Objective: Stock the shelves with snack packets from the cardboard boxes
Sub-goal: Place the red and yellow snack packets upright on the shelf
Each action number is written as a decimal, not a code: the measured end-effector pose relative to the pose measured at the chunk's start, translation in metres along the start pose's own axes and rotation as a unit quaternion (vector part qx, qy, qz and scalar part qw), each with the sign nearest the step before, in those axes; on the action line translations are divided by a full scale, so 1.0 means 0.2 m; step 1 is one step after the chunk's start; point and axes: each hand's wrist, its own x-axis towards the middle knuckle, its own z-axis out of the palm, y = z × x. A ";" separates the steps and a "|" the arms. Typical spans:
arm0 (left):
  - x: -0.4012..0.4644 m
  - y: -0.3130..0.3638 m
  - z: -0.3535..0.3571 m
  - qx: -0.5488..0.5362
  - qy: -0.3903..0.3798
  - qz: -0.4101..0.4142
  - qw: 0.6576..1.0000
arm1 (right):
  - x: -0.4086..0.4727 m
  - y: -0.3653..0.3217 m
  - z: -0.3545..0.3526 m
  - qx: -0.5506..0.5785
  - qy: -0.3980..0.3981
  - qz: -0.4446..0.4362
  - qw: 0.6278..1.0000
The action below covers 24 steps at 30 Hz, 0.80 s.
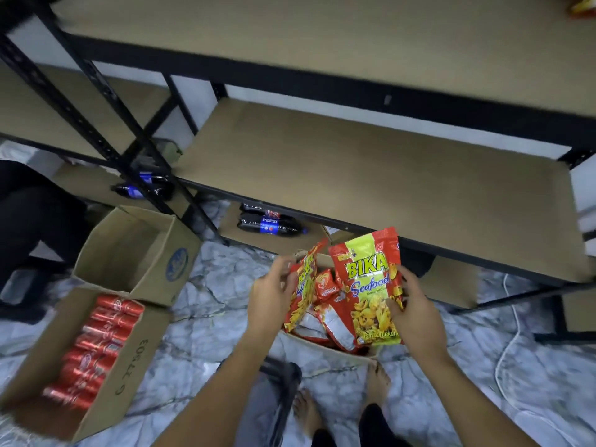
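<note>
My right hand [414,312] grips a red and yellow Bika Seafood snack packet [369,285], held upright above a cardboard box [325,350] on the floor. My left hand [272,293] holds a second, similar packet [303,288] edge-on beside it. More red snack packets [329,314] lie in the box under both hands. Just beyond the packets runs a bare brown shelf board [371,175] in a black metal rack. A higher shelf board [322,30] spans the top, with a snack packet [582,6] at its far right corner.
At lower left an open box holds red cans [93,353]; behind it stands an empty open box [135,253]. Pepsi bottles [269,222] lie on the lowest shelf. Black uprights [106,124] cross at left. A white cable [512,333] trails on the marble-patterned floor at right.
</note>
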 end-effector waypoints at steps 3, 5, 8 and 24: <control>-0.01 0.16 -0.13 -0.002 0.022 0.038 0.999 | -0.10 -0.13 -0.14 0.014 0.040 -0.015 0.999; 0.00 0.26 -0.22 -0.023 0.032 0.055 0.998 | -0.15 -0.21 -0.25 0.033 0.067 -0.023 0.997; 0.01 0.42 -0.34 -0.051 0.058 0.098 0.992 | -0.20 -0.33 -0.40 0.076 0.103 -0.051 0.991; 0.11 1.32 -0.81 -0.179 0.140 0.305 0.925 | -0.31 -0.74 -1.10 0.171 0.280 -0.168 0.930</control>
